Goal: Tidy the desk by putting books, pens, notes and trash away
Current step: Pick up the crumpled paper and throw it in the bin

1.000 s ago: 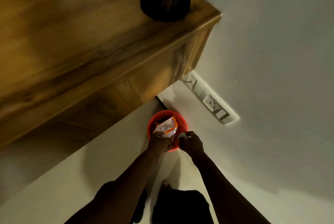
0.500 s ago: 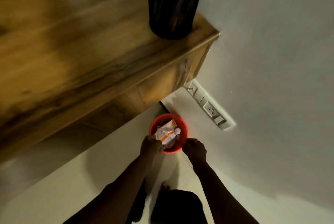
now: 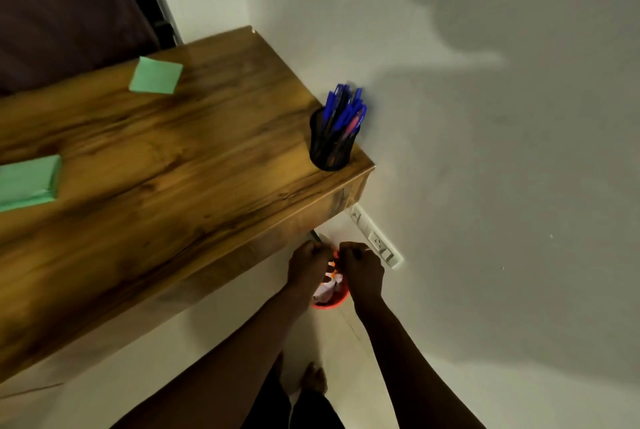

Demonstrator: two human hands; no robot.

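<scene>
On the floor under the desk's right corner stands an orange bin (image 3: 332, 304) holding crumpled white and orange wrappers (image 3: 327, 288). Above the bin are my left hand (image 3: 308, 267) and my right hand (image 3: 362, 271), side by side with fingers curled. I see nothing held in either, and they hide the bin's far rim. A green sticky note (image 3: 156, 75) lies on the wooden desk (image 3: 173, 169), and a green pad (image 3: 29, 183) sits at its left edge. Blue pens (image 3: 343, 110) stand in a black mesh holder (image 3: 330, 148) at the desk's right corner.
A white wall runs along the right, with a socket strip (image 3: 375, 241) low down beside the bin. My bare foot (image 3: 313, 380) stands on the pale floor just behind the bin. A dark curtain (image 3: 69, 13) hangs behind the desk.
My left hand let the white and orange wrapper drop into the bin. Both hands then drew together over the bin. My view lifted, bringing the desk top, notes and pens into sight.
</scene>
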